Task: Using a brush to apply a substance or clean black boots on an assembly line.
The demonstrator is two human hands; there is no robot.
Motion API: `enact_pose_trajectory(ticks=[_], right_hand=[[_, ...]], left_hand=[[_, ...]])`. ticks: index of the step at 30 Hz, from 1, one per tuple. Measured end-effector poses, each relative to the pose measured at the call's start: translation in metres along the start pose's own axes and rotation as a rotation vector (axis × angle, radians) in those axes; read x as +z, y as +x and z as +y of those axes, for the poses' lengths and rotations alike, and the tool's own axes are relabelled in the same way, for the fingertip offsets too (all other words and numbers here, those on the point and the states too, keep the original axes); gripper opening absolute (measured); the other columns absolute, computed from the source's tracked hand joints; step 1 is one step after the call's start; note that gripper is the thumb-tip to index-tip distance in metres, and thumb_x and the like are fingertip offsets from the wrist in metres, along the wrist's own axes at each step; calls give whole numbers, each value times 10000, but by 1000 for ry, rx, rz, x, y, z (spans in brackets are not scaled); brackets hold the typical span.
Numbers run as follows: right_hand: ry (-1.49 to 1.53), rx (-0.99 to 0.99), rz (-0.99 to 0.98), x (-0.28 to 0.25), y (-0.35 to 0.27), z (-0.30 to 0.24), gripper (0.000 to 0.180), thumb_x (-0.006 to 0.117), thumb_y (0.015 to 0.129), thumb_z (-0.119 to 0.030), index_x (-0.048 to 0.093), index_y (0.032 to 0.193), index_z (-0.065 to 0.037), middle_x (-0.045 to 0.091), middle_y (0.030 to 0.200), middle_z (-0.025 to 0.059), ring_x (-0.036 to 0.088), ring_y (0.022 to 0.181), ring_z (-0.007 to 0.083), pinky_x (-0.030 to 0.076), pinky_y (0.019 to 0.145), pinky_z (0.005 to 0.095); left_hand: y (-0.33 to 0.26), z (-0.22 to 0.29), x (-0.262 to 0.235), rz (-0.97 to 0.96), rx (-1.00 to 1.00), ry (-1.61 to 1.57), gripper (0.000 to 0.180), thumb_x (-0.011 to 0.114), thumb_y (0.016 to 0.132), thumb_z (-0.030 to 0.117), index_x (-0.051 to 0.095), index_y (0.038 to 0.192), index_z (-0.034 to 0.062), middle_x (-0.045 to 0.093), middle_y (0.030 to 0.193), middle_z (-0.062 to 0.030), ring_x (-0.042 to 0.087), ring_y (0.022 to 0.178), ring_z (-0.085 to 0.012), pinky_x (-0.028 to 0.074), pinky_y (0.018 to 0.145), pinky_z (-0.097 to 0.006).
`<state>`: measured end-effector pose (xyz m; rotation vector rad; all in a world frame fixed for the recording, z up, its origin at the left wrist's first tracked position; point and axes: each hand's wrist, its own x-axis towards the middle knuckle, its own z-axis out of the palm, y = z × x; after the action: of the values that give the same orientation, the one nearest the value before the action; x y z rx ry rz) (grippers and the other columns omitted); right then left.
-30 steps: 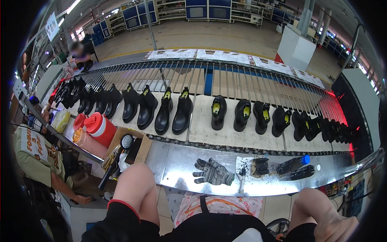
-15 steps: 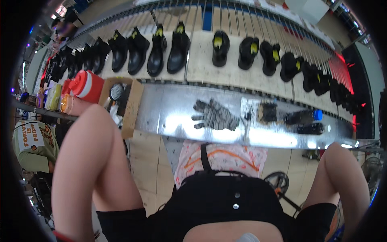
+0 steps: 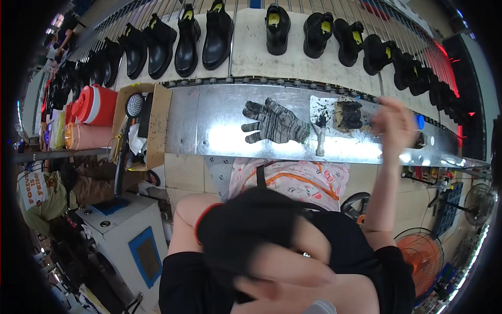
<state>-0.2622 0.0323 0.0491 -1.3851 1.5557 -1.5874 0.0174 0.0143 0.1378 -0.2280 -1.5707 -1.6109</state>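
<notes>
My right hand (image 3: 396, 123), smeared by motion, is above the right part of the metal ledge, in front of a dark bottle with a blue cap (image 3: 420, 122). Whether it touches the bottle is hidden. Close to my chest is my left hand (image 3: 295, 267), also blurred, with a black covering with a red edge (image 3: 238, 230) around the wrist and lower forearm. A grey striped knit glove (image 3: 276, 123) lies flat on the ledge. Right of it are a slim metallic-looking tool (image 3: 320, 138) and a black-stained sponge-like block (image 3: 348, 115) on stained paper.
Black ankle boots (image 3: 217, 36) stand in rows on the pale conveyor (image 3: 246, 60) beyond the metal ledge (image 3: 183, 123). At left are a cardboard box (image 3: 161, 115) with a round-headed brush (image 3: 135, 106) and a red jug (image 3: 97, 104). An orange fan (image 3: 418, 251) stands lower right.
Both arms have come inward from the sides. My left hand is now before my chest, my right over the ledge. The view has shifted, and the boots appear higher in the picture.
</notes>
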Motion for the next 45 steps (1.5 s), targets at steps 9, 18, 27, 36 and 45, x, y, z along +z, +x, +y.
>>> enact_pose_trajectory(ticks=[9,18,27,36,45], right_hand=[[-99,586,-364,55,-66,148,308,533,850,-8,600,1151,-22,585,757,29,610,583,99,473,503,226],[-521,222,-417,87,-63,143,220,641,724,-111,679,941,-116,602,759,89,607,696,250,477,656,352],[-32,257,-316,128,-32,110,110,644,778,-87,598,830,-2,611,693,33,542,641,60,430,558,228],[88,-236,-167,131,-33,73,127,618,824,-7,584,947,-11,569,922,76,590,777,124,497,654,227],[1422,572,-486,120,-40,103,383,376,631,151,539,938,-11,603,903,93,601,841,239,474,772,338]], left_hand=[[1,-1,-1,-54,-484,-522,217,661,789,238,577,879,60,631,903,-39,603,783,-163,436,710,-313],[-49,-111,-50,207,-600,838,250,669,804,303,581,766,71,578,651,-65,589,575,-211,464,552,-313],[-83,-152,-86,120,-709,1245,425,626,804,432,652,992,52,664,822,-121,643,754,-300,509,656,-377],[-78,-161,-99,145,-577,1185,287,579,865,285,647,966,25,661,866,-148,630,778,-325,502,685,-382],[-90,-169,-58,353,-294,1061,192,651,833,216,607,796,33,593,638,-117,619,594,-273,459,527,-343]])
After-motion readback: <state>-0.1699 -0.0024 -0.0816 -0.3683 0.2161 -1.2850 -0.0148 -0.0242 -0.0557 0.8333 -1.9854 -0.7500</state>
